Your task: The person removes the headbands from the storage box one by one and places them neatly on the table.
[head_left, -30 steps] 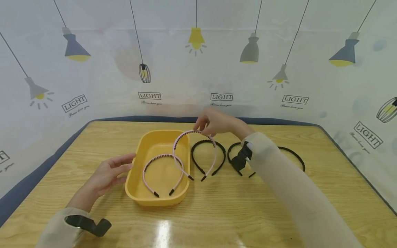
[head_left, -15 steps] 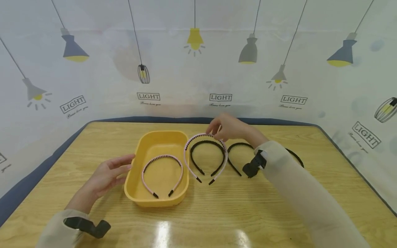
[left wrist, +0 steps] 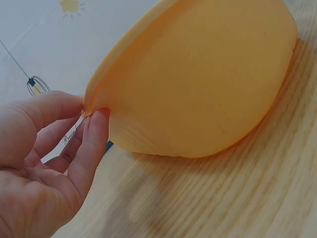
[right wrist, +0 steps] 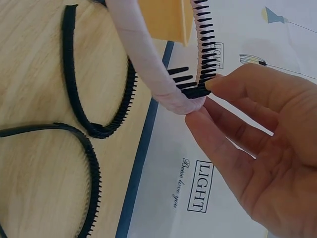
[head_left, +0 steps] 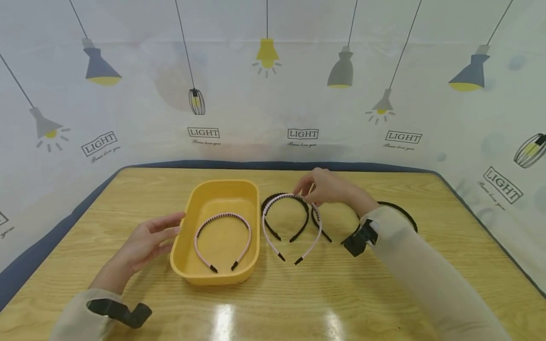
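My right hand (head_left: 326,187) pinches a pink headband (right wrist: 143,54) by the top of its arch, between thumb and fingers. The headband has black comb teeth inside and black tips pointing toward me; in the head view it overlaps two black headbands. A second pink headband (head_left: 223,215) lies in the yellow tray (head_left: 179,265). My left hand (head_left: 147,241) holds the tray's left rim, one digit at the top edge and fingers under the lip in the left wrist view.
Right of the tray lie a black headband (head_left: 272,231), another black headband (head_left: 323,230), and a third black headband (head_left: 405,211) partly hidden by my right sleeve. The wooden table (head_left: 264,303) ends at a patterned backdrop (head_left: 239,104).
My right hand has carried the pink headband rightward and toward me, from over the tray's right edge to over the black headbands. My left hand has stayed at the tray.
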`<state>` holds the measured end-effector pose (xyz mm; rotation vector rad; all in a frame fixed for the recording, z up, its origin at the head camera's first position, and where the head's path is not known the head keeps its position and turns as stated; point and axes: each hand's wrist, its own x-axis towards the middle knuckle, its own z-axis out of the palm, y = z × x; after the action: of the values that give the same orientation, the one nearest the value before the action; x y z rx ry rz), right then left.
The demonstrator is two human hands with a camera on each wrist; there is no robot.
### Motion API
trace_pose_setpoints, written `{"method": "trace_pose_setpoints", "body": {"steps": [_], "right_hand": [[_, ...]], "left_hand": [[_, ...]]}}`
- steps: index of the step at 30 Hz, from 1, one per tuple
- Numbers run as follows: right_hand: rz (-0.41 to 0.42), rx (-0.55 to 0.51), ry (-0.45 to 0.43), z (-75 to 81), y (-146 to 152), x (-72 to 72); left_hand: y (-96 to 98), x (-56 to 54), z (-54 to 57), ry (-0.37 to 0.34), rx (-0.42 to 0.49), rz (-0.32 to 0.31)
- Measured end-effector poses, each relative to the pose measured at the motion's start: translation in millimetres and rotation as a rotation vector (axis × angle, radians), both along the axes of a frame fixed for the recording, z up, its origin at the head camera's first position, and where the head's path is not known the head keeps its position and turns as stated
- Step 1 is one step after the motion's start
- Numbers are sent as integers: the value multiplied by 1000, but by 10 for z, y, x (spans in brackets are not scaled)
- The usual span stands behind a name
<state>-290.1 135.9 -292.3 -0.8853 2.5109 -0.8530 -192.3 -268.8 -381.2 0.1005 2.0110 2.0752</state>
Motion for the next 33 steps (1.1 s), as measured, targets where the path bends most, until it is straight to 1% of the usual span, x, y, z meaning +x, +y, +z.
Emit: {"method": "trace_pose_setpoints", "body": {"steps": [7, 13, 18, 26, 30, 33], "right_hand": [[-12, -7, -20, -134, 36, 61], [-3, -14, -32, -249, 59, 123], [17, -37, -48, -322, 50, 164], [57, -48, -72, -482, 56, 201], [78, -67, -95, -537, 50, 225], [78, -74, -122, -569, 41, 241]], "left_hand": [[-2, 8, 0, 6, 1, 0], [-10, 7, -10, 3, 5, 3], [-14, 3, -18, 1, 5, 4], [-7, -5, -10, -4, 8, 5], [-9, -2, -6, -6, 22, 6], [-13, 0, -10, -7, 28, 5]]}}
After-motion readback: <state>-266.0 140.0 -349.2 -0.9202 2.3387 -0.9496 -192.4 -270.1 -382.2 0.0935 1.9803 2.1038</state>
